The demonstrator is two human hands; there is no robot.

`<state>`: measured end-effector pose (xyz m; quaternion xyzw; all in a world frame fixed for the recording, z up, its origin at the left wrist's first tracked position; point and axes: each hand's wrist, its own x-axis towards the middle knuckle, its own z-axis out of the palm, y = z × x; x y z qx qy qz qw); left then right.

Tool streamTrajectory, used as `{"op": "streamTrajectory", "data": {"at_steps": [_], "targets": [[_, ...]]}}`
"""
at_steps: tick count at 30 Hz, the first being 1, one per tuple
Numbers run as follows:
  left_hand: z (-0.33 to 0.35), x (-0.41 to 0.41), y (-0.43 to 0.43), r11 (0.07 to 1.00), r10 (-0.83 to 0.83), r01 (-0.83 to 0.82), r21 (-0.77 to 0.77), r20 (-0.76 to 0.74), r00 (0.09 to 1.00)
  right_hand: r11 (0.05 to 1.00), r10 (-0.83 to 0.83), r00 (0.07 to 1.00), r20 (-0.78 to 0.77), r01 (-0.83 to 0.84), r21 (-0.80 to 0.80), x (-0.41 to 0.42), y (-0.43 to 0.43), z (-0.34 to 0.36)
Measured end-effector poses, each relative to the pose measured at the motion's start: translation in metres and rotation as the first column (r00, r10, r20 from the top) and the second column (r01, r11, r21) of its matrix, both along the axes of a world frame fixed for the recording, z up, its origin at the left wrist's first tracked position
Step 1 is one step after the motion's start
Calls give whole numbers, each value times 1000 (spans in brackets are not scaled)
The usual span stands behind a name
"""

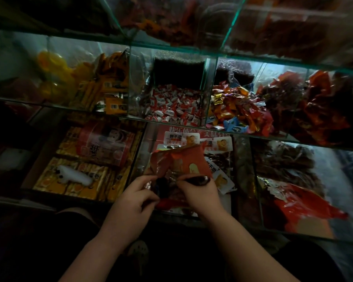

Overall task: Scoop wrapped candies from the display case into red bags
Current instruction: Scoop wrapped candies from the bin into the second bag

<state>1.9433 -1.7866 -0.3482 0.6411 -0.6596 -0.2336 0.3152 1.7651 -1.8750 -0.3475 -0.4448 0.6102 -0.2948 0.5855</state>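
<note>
The left hand (130, 200) has its grip clamped on the near-left edge of the red bag (183, 161), thumb and fingertips pinching the silvery lining at the mouth. The bag stands up and away from both grips, over the glass of the display case (128, 82). Its long axis runs from the hands toward the upper shelf, and its mouth faces back toward the person.

The right hand (200, 194) has its grip together on the near-right edge of the mouth. A dark glossy thing (201, 179) lies along its fingers; whether this is a scoop or a wrapper cannot be told in the dim light.

The red-and-white wrapped candies (171, 107) fill the compartment straight beyond the bag, one shelf farther from both grips and roughly between them. The mixed wrapped candies (234, 106) fill the next compartment, beyond and to the right of the right grip. That puts the right hand nearer to both bins, so it looks the likelier one to reach forward while the left holds the mouth apart.

A second red bag (298, 202) lies in the lower compartment, well to the right of the right grip.
</note>
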Motion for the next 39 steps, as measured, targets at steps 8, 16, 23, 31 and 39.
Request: {"op": "streamTrajectory", "data": {"at_steps": [8, 16, 23, 31, 39], "targets": [[-2, 3, 2, 999, 44, -44, -22, -10, 999, 959, -251, 921, 297, 194, 209, -29, 4, 24], [9, -4, -2, 997, 64, -67, -31, -79, 995, 912, -388, 814, 433, 271, 309, -79, 4, 45], [24, -24, -13, 981, 162, -168, -100, -70, 984, 919, -392, 768, 506, 310, 242, -105, 10, 66], [49, -59, -49, 983, 160, -139, -120, 182, 970, 933, -339, 769, 542, 349, 87, -132, 23, 101], [61, -84, -64, 977, 188, -172, -125, 129, 974, 937, -246, 762, 599, 346, -54, -152, 36, 127]]}}
